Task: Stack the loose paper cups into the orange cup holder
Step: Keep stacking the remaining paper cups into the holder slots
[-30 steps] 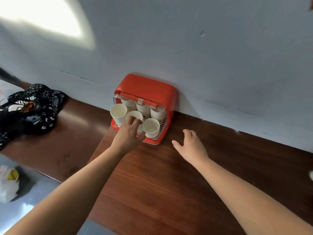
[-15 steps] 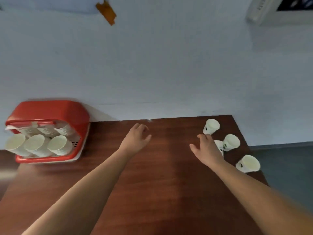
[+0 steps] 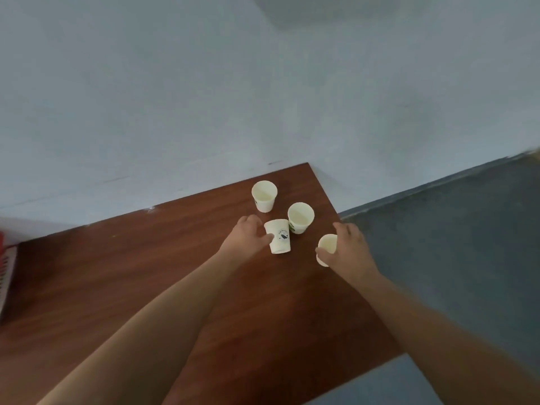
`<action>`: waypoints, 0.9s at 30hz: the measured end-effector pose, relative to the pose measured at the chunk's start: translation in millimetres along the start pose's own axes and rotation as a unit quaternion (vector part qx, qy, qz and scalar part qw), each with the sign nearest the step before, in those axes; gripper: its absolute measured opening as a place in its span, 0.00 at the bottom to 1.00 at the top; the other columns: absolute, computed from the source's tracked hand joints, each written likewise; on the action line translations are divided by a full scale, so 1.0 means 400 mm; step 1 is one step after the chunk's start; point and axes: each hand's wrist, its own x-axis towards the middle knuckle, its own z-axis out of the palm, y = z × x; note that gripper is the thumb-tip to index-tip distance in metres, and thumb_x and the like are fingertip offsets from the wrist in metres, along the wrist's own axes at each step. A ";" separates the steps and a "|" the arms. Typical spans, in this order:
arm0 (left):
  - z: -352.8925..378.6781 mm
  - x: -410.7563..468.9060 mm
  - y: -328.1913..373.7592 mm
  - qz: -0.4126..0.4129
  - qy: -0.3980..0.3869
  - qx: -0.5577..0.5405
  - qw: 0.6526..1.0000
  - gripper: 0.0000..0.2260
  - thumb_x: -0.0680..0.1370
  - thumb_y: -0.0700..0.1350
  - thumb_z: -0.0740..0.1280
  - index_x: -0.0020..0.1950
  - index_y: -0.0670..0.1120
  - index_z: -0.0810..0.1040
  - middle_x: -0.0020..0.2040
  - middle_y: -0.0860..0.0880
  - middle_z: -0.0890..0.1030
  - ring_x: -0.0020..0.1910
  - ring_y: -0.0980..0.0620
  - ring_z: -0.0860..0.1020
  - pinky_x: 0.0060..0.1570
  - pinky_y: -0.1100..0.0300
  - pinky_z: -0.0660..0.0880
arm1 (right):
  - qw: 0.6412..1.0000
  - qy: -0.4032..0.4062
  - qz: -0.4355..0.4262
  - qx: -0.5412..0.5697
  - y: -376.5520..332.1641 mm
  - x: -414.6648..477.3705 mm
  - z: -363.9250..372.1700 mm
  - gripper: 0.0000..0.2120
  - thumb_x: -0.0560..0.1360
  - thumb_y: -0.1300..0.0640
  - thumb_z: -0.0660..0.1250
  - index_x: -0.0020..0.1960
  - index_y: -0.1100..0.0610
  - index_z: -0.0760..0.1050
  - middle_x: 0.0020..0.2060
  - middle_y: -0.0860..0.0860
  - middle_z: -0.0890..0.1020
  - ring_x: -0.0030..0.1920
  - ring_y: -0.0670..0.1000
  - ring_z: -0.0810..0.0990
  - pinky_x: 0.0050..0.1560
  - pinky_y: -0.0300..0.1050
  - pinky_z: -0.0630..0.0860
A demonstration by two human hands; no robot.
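Simultaneously the left hand (image 3: 245,235) curled its fingers round the printed paper cup (image 3: 279,237); the right hand (image 3: 349,250) gripped a second paper cup (image 3: 326,244) between thumb and fingers.

Four white paper cups cluster at the far right corner of the table (image 3: 146,273). The far cup (image 3: 264,196) and the middle cup (image 3: 300,217) stand upright, mouths open and empty. The printed cup (image 3: 279,236), just beside the middle cup, shows a small dark logo; its mouth is hidden. The left hand (image 3: 245,238) pinches its side. The edge cup (image 3: 327,244) sits near the table's right edge, gripped by the right hand (image 3: 347,252). The orange cup holder (image 3: 6,270) shows only a sliver, well apart at the left.
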 end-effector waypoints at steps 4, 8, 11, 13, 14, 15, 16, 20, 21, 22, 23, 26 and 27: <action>0.090 0.069 0.012 -0.075 -0.011 0.002 0.997 0.22 0.75 0.60 0.68 0.59 0.44 0.72 0.58 0.45 0.75 0.55 0.45 0.76 0.54 0.46 0.76 | 0.999 -0.031 0.007 -0.020 0.069 0.026 0.037 0.43 0.69 0.39 0.72 0.75 0.57 0.60 0.70 0.57 0.66 0.70 0.57 0.66 0.70 0.54 0.65; 0.136 0.101 0.020 -0.105 -0.013 -0.013 0.994 0.32 0.76 0.63 0.67 0.74 0.50 0.63 0.68 0.42 0.68 0.65 0.40 0.73 0.63 0.41 0.72 | 0.998 -0.053 -0.007 -0.017 0.098 0.048 0.069 0.45 0.70 0.39 0.72 0.77 0.55 0.56 0.74 0.55 0.62 0.73 0.57 0.62 0.72 0.55 0.63; 0.155 0.121 0.017 -0.082 -0.027 0.002 0.996 0.28 0.77 0.59 0.67 0.75 0.57 0.64 0.71 0.43 0.63 0.69 0.40 0.69 0.67 0.41 0.69 | 0.998 -0.062 -0.027 -0.017 0.104 0.060 0.092 0.45 0.70 0.40 0.73 0.77 0.55 0.56 0.74 0.53 0.63 0.72 0.57 0.64 0.71 0.54 0.65; 0.166 0.130 0.007 -0.067 -0.028 0.016 0.997 0.22 0.78 0.55 0.68 0.71 0.54 0.71 0.71 0.43 0.64 0.69 0.40 0.68 0.67 0.42 0.69 | 0.997 -0.065 -0.037 -0.020 0.106 0.063 0.107 0.44 0.70 0.43 0.74 0.77 0.56 0.57 0.73 0.53 0.64 0.70 0.57 0.67 0.69 0.53 0.67; 0.169 0.129 0.003 -0.063 -0.027 0.014 0.998 0.19 0.78 0.53 0.68 0.68 0.53 0.74 0.70 0.44 0.64 0.68 0.40 0.69 0.67 0.44 0.70 | 0.997 -0.062 -0.041 -0.017 0.108 0.062 0.114 0.43 0.70 0.45 0.75 0.76 0.56 0.57 0.72 0.54 0.65 0.69 0.58 0.68 0.68 0.53 0.69; 0.172 0.128 -0.003 -0.060 -0.027 0.005 0.998 0.16 0.78 0.51 0.69 0.65 0.51 0.76 0.69 0.45 0.65 0.66 0.42 0.71 0.65 0.46 0.71 | 0.997 -0.057 -0.044 -0.011 0.108 0.061 0.120 0.41 0.71 0.47 0.74 0.76 0.56 0.58 0.71 0.54 0.66 0.68 0.58 0.69 0.66 0.53 0.70; 0.172 0.124 -0.010 -0.054 -0.031 -0.007 0.998 0.12 0.78 0.51 0.69 0.61 0.51 0.77 0.68 0.46 0.66 0.64 0.44 0.72 0.62 0.50 0.72 | 0.998 -0.053 -0.045 -0.003 0.106 0.058 0.125 0.40 0.71 0.48 0.74 0.75 0.56 0.58 0.71 0.54 0.66 0.67 0.57 0.70 0.65 0.52 0.71; 0.144 0.097 -0.034 -0.028 -0.054 -0.044 0.997 0.05 0.77 0.49 0.69 0.41 0.55 0.75 0.56 0.48 0.76 0.56 0.49 0.75 0.45 0.59 0.69 | 0.997 -0.056 -0.057 0.023 0.074 0.042 0.131 0.37 0.72 0.48 0.73 0.74 0.57 0.60 0.68 0.54 0.68 0.64 0.57 0.72 0.61 0.50 0.72; 0.129 0.086 -0.039 -0.035 -0.059 -0.054 0.996 0.07 0.76 0.48 0.69 0.39 0.53 0.74 0.52 0.49 0.77 0.52 0.49 0.76 0.41 0.59 0.68 | 0.996 -0.060 -0.061 0.030 0.059 0.037 0.129 0.37 0.72 0.48 0.73 0.74 0.57 0.60 0.68 0.55 0.68 0.64 0.56 0.72 0.61 0.50 0.73; 0.110 0.074 -0.047 -0.049 -0.063 -0.065 0.995 0.08 0.76 0.47 0.69 0.39 0.51 0.74 0.49 0.49 0.78 0.48 0.49 0.76 0.38 0.58 0.67 | 0.995 -0.063 -0.067 0.036 0.041 0.032 0.126 0.36 0.72 0.48 0.72 0.74 0.57 0.60 0.67 0.54 0.68 0.64 0.56 0.72 0.61 0.49 0.73; 0.088 0.061 -0.058 -0.067 -0.071 -0.078 0.992 0.08 0.76 0.47 0.69 0.38 0.50 0.73 0.46 0.50 0.78 0.44 0.50 0.76 0.37 0.58 0.67 | 0.994 -0.065 -0.075 0.041 0.019 0.026 0.121 0.36 0.73 0.47 0.72 0.74 0.56 0.60 0.67 0.54 0.69 0.63 0.56 0.73 0.61 0.49 0.73; 0.005 0.019 -0.098 -0.100 -0.080 -0.096 0.987 0.11 0.76 0.46 0.69 0.36 0.48 0.71 0.40 0.51 0.75 0.39 0.51 0.73 0.36 0.59 0.67 | 0.990 -0.076 -0.105 0.049 -0.064 0.013 0.109 0.36 0.72 0.47 0.72 0.74 0.55 0.59 0.67 0.53 0.69 0.64 0.55 0.73 0.61 0.49 0.73; -0.027 0.006 -0.111 -0.102 -0.080 -0.092 0.987 0.11 0.76 0.46 0.70 0.36 0.48 0.72 0.40 0.51 0.75 0.39 0.51 0.72 0.36 0.58 0.67 | 0.989 -0.083 -0.112 0.047 -0.096 0.010 0.105 0.36 0.72 0.46 0.71 0.74 0.55 0.59 0.67 0.53 0.69 0.64 0.55 0.73 0.61 0.50 0.73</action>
